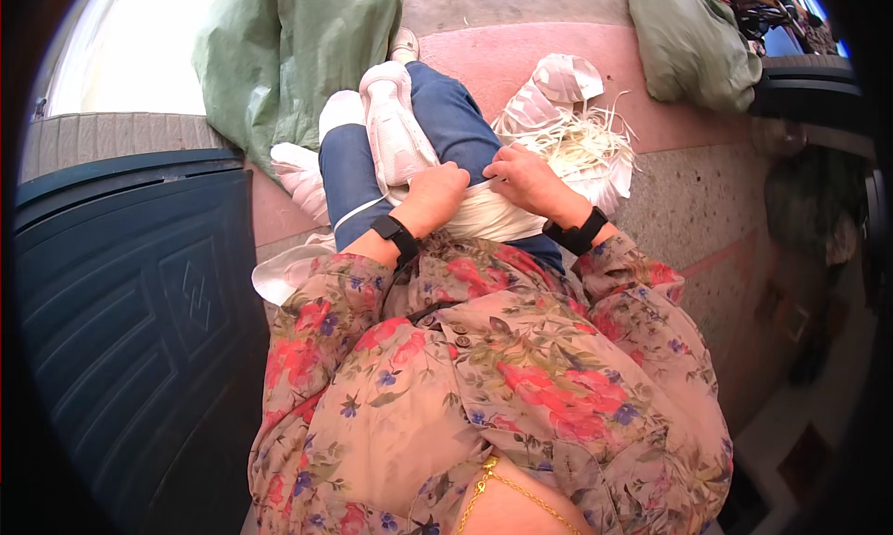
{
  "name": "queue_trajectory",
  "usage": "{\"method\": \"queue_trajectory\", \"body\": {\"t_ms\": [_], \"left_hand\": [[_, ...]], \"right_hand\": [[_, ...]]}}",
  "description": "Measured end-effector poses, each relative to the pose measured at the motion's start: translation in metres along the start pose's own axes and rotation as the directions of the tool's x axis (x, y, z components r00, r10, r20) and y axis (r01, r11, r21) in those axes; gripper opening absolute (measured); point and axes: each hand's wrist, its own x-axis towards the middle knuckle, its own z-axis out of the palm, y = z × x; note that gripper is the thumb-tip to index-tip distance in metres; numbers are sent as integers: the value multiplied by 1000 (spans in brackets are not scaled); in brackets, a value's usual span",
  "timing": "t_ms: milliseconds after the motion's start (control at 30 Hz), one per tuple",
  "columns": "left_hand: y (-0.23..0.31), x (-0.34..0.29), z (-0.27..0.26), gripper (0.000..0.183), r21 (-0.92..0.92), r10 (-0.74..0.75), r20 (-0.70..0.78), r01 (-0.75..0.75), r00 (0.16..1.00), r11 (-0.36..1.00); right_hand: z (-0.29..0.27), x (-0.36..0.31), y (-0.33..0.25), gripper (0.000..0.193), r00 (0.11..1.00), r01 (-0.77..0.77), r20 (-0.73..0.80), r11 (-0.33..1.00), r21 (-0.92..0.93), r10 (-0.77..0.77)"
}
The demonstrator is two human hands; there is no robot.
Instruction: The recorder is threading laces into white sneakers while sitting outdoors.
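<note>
A white shoe (395,130) lies on my lap between my thighs. My left hand (435,196) is closed in a pinch beside its near end. Just to the right, my right hand (528,180) pinches too, and a thin white lace (480,184) runs between both hands. Another stretch of white lace crosses my left thigh. Below my hands a thick bundle of white laces (488,217) rests across my lap. The shoe's lace holes cannot be made out.
More white shoes (558,84) and a heap of loose pale laces (591,144) sit right of my legs. White shoes (296,174) also lie at the left. Green sacks (288,60) stand ahead at left and right. A dark blue panelled door (139,321) flanks my left side.
</note>
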Motion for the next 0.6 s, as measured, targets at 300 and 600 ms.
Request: {"method": "queue_trajectory", "body": {"t_ms": [300, 600], "left_hand": [[-9, -17, -46, 13, -723, -75, 83, 112, 994, 682], [-16, -95, -177, 18, -918, -80, 222, 236, 972, 319]], "right_hand": [[-3, 26, -22, 17, 980, 163, -114, 986, -16, -164], [-136, 48, -72, 29, 884, 149, -427, 752, 642, 190]]}}
